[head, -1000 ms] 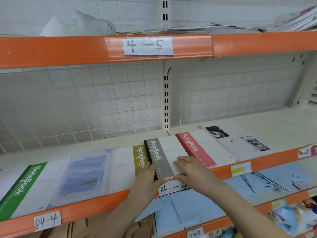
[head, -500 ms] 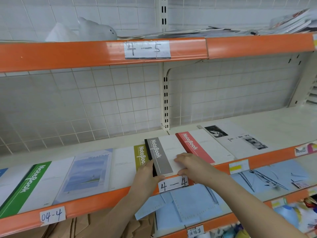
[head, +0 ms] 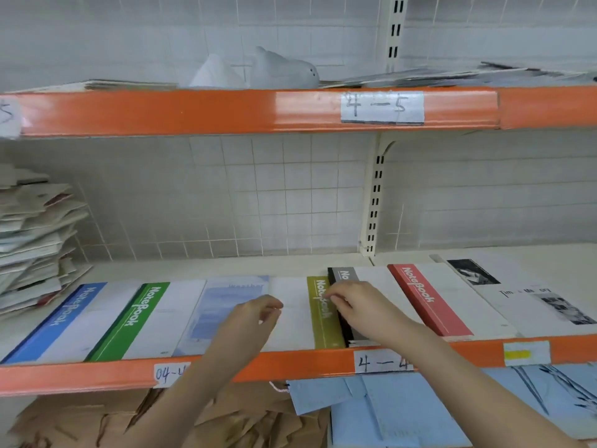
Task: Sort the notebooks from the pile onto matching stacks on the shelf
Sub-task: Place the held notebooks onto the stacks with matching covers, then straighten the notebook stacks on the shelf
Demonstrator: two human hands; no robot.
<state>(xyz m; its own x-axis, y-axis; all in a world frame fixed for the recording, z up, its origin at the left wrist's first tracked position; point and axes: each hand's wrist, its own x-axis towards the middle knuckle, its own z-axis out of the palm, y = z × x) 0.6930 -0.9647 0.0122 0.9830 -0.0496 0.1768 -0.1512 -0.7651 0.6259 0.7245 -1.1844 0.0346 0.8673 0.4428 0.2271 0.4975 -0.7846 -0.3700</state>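
The grey notebook (head: 347, 279) lies on the shelf (head: 290, 363), right of the olive notebook (head: 323, 315). The right hand (head: 358, 305) rests on it, fingers seemingly curled; the left hand (head: 248, 318) hovers loosely curled, empty, left of the olive one.

At about twelve o'clock, a white paper label (head: 382, 107) taped on the upper orange shelf rail reads "4-5". On the lower orange rail, a white tag (head: 170, 374) at seven o'clock shows "04-4", partly cut off by an arm, and another white tag (head: 381, 363) at five o'clock reads "4-4". "NoteBook" stands on the blue-banded notebook (head: 69, 315), the green-banded notebook (head: 142, 310) and the red-banded notebook (head: 420, 292). The pale sky-picture notebook (head: 226, 292) faintly reads "Weather".
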